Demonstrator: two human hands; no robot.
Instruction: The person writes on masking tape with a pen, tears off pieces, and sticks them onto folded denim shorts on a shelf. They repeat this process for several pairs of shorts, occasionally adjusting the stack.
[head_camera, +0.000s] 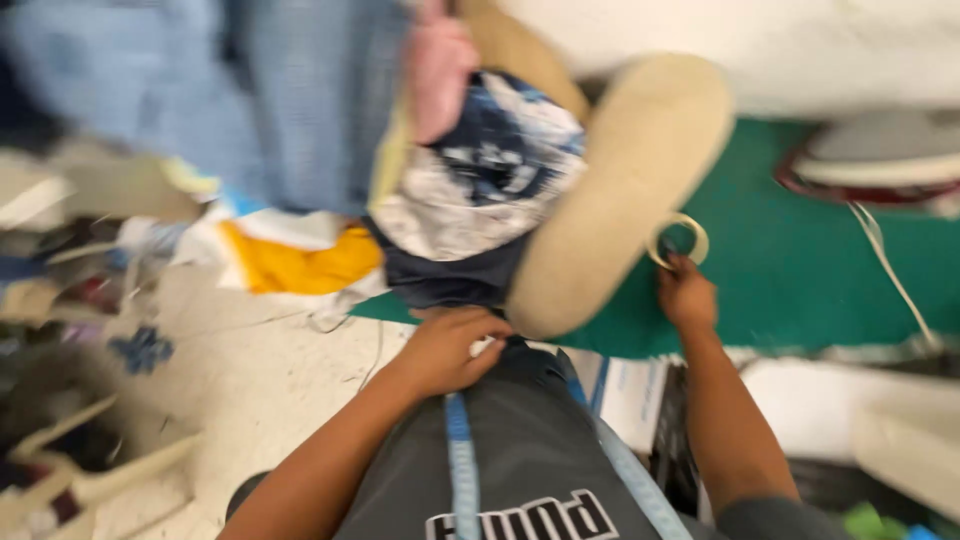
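The view is motion-blurred. My left hand rests closed at the near edge of the work surface, gripping the edge of a dark navy fabric beneath a blue-and-white patterned cloth. My right hand pinches a small tan ring-shaped roll of tape on the green mat, beside a long beige padded board. A blue measuring tape hangs down over my dark shirt.
A pile of light blue denim, a yellow cloth and a pink cloth lie at the back left. An iron with its cord sits at the right. Clutter and scraps cover the floor at left.
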